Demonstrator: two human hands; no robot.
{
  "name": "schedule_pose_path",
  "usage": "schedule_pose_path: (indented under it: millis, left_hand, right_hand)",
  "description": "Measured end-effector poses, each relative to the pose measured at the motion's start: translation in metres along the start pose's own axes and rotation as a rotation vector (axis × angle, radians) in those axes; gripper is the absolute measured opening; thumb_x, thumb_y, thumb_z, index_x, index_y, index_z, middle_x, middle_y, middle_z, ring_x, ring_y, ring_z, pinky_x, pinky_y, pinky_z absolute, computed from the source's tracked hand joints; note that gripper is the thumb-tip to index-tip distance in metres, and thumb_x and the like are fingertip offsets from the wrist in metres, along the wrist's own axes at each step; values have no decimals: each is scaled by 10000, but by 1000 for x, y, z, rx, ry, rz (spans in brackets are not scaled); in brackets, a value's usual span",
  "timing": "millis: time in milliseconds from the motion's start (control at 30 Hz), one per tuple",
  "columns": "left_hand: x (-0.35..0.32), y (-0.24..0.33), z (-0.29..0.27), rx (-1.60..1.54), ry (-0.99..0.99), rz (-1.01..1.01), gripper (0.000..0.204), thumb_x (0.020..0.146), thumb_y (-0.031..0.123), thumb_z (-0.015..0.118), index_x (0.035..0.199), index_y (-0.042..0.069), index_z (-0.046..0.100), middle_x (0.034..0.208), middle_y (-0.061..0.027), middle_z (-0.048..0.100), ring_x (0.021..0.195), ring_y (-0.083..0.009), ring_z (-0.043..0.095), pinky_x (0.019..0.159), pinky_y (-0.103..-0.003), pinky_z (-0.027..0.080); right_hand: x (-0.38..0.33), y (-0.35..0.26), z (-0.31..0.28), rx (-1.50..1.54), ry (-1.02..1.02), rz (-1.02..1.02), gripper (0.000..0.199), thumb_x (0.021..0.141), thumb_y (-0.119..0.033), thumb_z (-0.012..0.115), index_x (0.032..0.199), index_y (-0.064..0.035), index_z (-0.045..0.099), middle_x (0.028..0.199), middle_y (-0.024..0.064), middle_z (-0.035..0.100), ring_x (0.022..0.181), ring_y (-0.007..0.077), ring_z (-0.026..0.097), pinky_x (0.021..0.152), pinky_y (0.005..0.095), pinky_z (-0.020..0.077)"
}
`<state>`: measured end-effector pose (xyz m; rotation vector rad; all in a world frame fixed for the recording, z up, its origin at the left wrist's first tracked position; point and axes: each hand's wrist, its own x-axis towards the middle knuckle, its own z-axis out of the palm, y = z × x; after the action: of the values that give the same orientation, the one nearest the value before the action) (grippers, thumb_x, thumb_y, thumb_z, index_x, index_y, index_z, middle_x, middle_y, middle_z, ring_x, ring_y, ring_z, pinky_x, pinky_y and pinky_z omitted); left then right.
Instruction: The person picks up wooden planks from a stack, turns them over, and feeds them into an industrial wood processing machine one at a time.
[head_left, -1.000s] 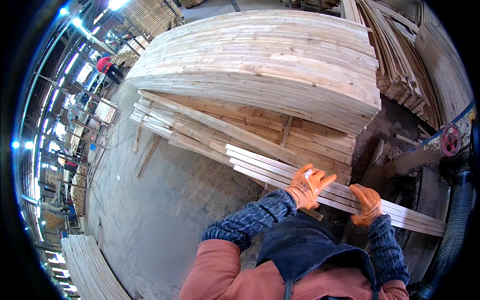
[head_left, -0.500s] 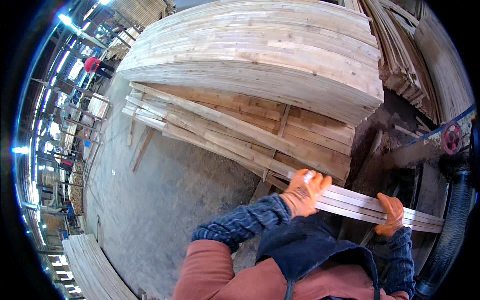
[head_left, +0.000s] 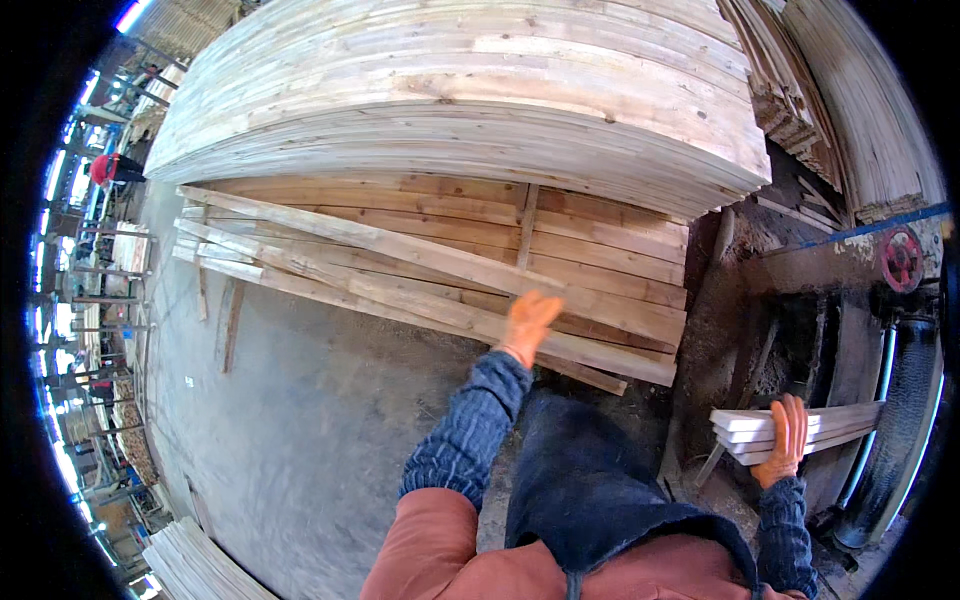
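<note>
Both my hands wear orange gloves. My left hand reaches over the low stack of planks, fingers stretched out and a little blurred. Beneath it lies a long loose plank, slanting across the others; whether the fingers touch it I cannot tell. At the right, my right hand wraps round a small bundle of pale wooden strips, fingers over the top. The far ends of these strips meet the dark textured roller of a machine.
A tall stack of pale boards rises behind the low plank stack. A red handwheel sits on the machine. More boards lie at the lower left. Far left, a person in red stands bent over.
My left hand has let go of the strips and moved left over the planks. The strips have shifted right into the machine, with my right hand still on them. The view has turned slightly.
</note>
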<state>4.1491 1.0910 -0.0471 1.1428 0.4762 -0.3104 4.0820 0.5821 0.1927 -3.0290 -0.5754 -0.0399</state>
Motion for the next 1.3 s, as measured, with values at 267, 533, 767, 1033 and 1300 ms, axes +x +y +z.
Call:
schedule_pose_path:
  millis: [267, 533, 767, 1033, 1300]
  left_hand:
    - [91, -55, -147, 376, 422, 4, 776, 939, 60, 697, 1622, 190, 351, 1541, -158, 495, 1322, -335, 572, 1045, -470, 514]
    - [162, -94, -192, -504, 534, -86, 812, 823, -84, 755, 1553, 75, 437, 1304, -145, 663, 1170, -260, 643, 1037, -442, 546]
    - [109, -66, -146, 447, 554, 414, 621, 901, 95, 748, 1480, 68, 524, 1329, -139, 645, 1215, -261, 622, 1064, -419, 509]
    - [-47, 7, -22, -851, 225, -149, 441, 1008, 173, 685, 1410, 83, 526, 1368, -76, 606, 1288, -243, 577, 1100, -414, 502]
    - [-143, 34, 17, -172, -295, -605, 477, 955, 288, 762, 1375, 115, 614, 1291, -38, 667, 1155, -179, 649, 1025, -363, 534]
  right_hand:
    - [-112, 86, 111, 55, 388, 1025, 881, 862, -149, 803, 1606, -48, 342, 1594, 215, 446, 1452, 333, 449, 1213, 440, 348]
    - [-56, -112, 146, 520, -495, 550, 741, 861, -140, 776, 1528, -26, 475, 1567, 224, 492, 1451, 339, 476, 1190, 450, 386]
    - [157, -187, 102, 873, -500, 511, 712, 851, -173, 772, 1502, -39, 516, 1525, 210, 548, 1405, 372, 534, 1154, 451, 442]
    - [325, -323, 172, 1116, -1088, -254, 1007, 848, -615, 776, 1617, -122, 351, 1595, 196, 472, 1457, 340, 475, 1218, 401, 358]
    - [277, -362, 202, 1243, -1270, -174, 1128, 752, -491, 897, 1638, -80, 333, 1581, 191, 468, 1470, 305, 423, 1225, 408, 317]
